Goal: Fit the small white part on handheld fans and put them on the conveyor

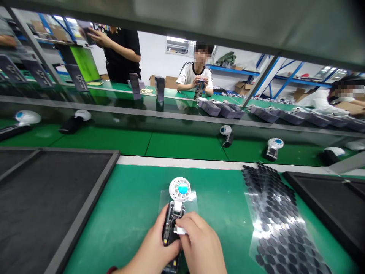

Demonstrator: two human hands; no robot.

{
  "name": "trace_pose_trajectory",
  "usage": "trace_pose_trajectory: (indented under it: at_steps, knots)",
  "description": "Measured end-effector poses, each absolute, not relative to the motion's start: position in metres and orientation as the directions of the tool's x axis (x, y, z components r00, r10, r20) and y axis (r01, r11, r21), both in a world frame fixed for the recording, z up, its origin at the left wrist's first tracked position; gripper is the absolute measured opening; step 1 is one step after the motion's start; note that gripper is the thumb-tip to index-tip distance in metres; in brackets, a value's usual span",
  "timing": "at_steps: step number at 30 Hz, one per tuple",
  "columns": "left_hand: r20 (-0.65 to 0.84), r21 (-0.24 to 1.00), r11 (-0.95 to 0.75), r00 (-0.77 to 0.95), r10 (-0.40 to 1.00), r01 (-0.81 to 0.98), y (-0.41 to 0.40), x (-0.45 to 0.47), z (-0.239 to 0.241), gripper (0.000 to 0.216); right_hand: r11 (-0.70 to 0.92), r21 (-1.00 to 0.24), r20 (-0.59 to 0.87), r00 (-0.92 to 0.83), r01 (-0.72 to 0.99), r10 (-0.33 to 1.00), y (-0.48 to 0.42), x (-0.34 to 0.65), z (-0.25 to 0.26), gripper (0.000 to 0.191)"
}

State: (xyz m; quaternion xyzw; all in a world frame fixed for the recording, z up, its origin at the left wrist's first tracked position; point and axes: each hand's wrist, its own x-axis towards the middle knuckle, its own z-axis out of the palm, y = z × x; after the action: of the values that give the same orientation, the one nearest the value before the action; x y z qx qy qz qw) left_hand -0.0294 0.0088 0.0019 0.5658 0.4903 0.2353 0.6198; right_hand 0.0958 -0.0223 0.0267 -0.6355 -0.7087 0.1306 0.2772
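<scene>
**Hands busy on a small fan at the near edge of the counter**

Left hand (155,247) is closed around the dark handle of a small hand fan (174,217), which is held on a clear plastic bag (165,199) lying on the green counter (128,205). The right hand (199,243) is closed too, and a small white part (179,230) is pinched between its fingers against the handle. The round white head of the fan, with a blue centre, is pointed to the far side. A sheet of black round pads (273,213) is laid to the right, and a dark tray (42,198) is seen at the left. More fans are placed on the far belt (185,146), where other people are working. For good work, the handle should probably be kept steady by the left hand, and the white part should be pressed straight, not tilted.
</scene>
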Motion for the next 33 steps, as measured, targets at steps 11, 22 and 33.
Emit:
trace_pose_trajectory:
  at_steps: [11,22,33]
  knots:
    - [-0.328,0.917,0.395,0.471,0.819,-0.047,0.01,-0.036,-0.002,0.071,-0.138,-0.901,-0.043,0.232,0.411,0.972,-0.016,0.105,0.02,0.024]
    - [-0.47,0.743,0.623,0.472,0.746,-0.244,0.014,-0.039,0.029,0.06,-0.011,-0.972,0.015,0.108,0.233,0.994,-0.024,0.116,0.027,0.017]
    - [-0.507,0.681,0.683,0.503,0.7,-0.265,0.013,-0.043,0.035,0.038,0.306,-0.805,0.377,0.04,0.508,0.926,-0.023,0.116,0.03,0.01]
